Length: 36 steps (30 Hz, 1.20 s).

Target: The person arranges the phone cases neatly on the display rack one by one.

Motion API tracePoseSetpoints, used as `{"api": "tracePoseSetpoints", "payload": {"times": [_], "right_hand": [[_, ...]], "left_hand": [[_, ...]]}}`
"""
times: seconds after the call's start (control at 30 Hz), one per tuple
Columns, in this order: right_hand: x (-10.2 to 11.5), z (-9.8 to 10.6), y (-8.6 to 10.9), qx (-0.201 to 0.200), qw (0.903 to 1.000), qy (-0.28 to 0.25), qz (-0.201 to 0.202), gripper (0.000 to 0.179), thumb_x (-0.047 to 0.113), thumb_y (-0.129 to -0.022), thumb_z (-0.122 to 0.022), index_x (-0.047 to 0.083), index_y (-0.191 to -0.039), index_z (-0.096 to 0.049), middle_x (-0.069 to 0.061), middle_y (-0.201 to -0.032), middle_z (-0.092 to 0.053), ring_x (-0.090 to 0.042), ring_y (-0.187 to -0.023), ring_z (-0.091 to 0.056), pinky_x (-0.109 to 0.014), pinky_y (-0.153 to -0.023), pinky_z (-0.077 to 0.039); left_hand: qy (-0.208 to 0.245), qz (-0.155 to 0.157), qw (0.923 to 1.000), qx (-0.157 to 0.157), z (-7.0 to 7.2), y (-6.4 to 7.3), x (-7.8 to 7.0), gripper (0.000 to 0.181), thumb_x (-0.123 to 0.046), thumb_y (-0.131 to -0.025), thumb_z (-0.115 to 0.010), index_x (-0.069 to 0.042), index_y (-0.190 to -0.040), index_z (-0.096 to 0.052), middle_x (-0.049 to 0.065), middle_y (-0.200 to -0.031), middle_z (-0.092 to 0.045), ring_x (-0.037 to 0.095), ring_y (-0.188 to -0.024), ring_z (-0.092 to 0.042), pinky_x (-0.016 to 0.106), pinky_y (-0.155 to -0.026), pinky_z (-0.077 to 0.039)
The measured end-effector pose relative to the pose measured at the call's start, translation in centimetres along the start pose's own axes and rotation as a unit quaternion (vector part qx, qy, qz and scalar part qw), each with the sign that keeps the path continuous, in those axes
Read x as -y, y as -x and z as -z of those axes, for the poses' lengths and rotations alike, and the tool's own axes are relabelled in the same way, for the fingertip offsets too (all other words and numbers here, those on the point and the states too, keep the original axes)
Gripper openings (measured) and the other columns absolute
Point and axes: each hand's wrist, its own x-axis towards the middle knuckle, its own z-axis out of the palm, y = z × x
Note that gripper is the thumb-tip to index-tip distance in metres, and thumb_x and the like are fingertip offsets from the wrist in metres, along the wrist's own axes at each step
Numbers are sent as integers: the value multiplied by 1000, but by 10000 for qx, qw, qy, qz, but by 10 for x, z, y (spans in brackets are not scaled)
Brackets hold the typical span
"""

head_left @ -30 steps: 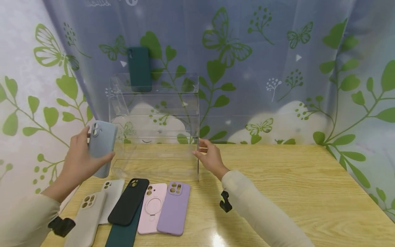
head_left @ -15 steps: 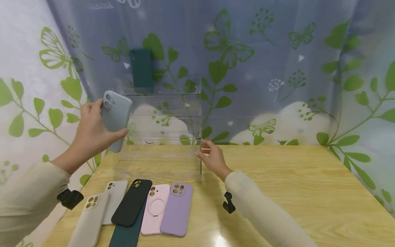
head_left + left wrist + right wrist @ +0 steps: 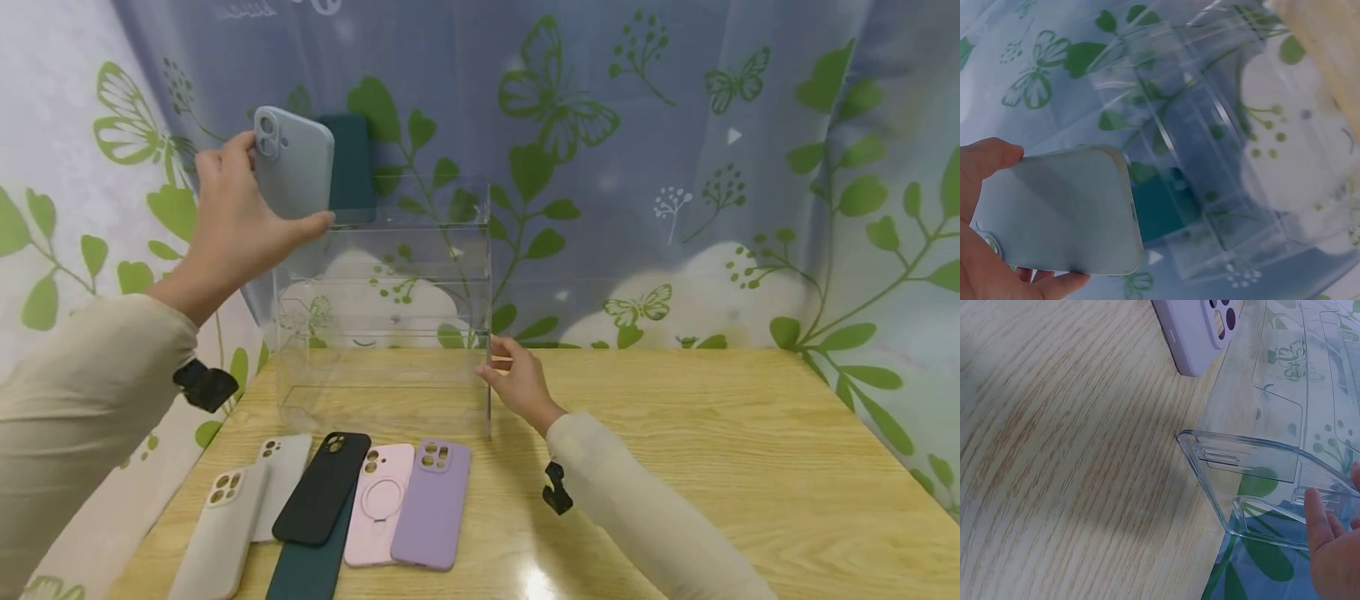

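My left hand (image 3: 236, 208) grips a light blue phone case (image 3: 300, 171) by its edges, thumb on one side and fingers on the other. It is held upright at the upper left of a clear tiered display stand (image 3: 408, 223). In the head view it partly covers a dark green phone case (image 3: 354, 171) standing on the top tier. The left wrist view shows the blue case's broad face (image 3: 1066, 212) near the green case (image 3: 1163, 206). With thumb and fingers, my right hand (image 3: 521, 383) holds the stand's right side panel (image 3: 1260, 447).
In front of the stand lie a purple case (image 3: 431, 508), a pink case with a ring (image 3: 380, 500), a black case (image 3: 322, 492) over a dark green one (image 3: 307, 571), and two pale cases, one being the beige case (image 3: 221, 533). A patterned curtain (image 3: 675, 275) hangs behind.
My left hand has raised the light blue case from beside the stand's lower tiers up to its top tier, slightly rightward. The right hand has stayed at the stand's side panel.
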Motion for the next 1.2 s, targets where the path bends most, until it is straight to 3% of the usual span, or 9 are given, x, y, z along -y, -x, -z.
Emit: {"api": "tracePoseSetpoints", "payload": {"times": [0.3,0.5,0.63,0.83,0.93,1.1,1.2], "right_hand": [[0,0,1,-14,10000,25,9,58,12,-88,-70,1,-139,-47,-20,-127,-57,-34,-109,-62,-40,-84,-54],[-1,0,1,-6,10000,60,42,55,11,-88,-69,0,-138,-47,-20,-126,-57,-34,-107,-63,-39,-82,-55],[0,0,2,-31,10000,50,4,56,10,-88,-70,1,-138,-48,-20,-126,-58,-34,-108,-63,-40,-83,-54],[-1,0,3,28,10000,37,-14,56,11,-88,-69,1,-139,-47,-20,-127,-57,-34,-108,-63,-39,-82,-55],[-2,-1,2,76,10000,-7,-22,57,11,-88,-69,1,-139,-46,-20,-128,-56,-33,-108,-62,-39,-82,-55],[-1,0,2,24,10000,-10,-16,56,11,-89,-69,2,-140,-46,-19,-128,-56,-33,-108,-62,-40,-82,-55],[0,0,1,-7,10000,-9,22,56,12,-89,-68,2,-139,-47,-20,-127,-57,-34,-108,-62,-40,-82,-55]], "left_hand": [[554,250,9981,-125,-16,-28,-34,99,-50,-80,-68,-14,-151,-9,16,-145,-16,30,-134,-28,44,-107,-32],[1098,263,9919,-588,-40,-44,-48,95,-50,-81,-67,-13,-147,-10,13,-143,-16,24,-133,-29,34,-108,-31],[1566,441,9819,-973,-57,-54,-54,95,-51,-79,-69,-14,-143,-10,10,-143,-14,19,-134,-27,25,-106,-30],[1878,773,9696,-1363,-81,-64,-56,95,-50,-78,-71,-13,-142,-11,10,-142,-17,17,-133,-28,18,-105,-29],[2069,619,9611,-1724,-93,-68,-53,94,-49,-79,-72,-11,-142,-13,10,-141,-19,17,-131,-29,17,-104,-29],[2401,317,9399,-2406,-113,-76,-47,94,-46,-78,-74,-9,-143,-17,9,-138,-24,14,-125,-31,17,-102,-30],[2584,289,9292,-2625,-124,-79,-41,94,-41,-78,-75,-9,-145,-17,9,-136,-26,13,-123,-32,19,-101,-31]]}}
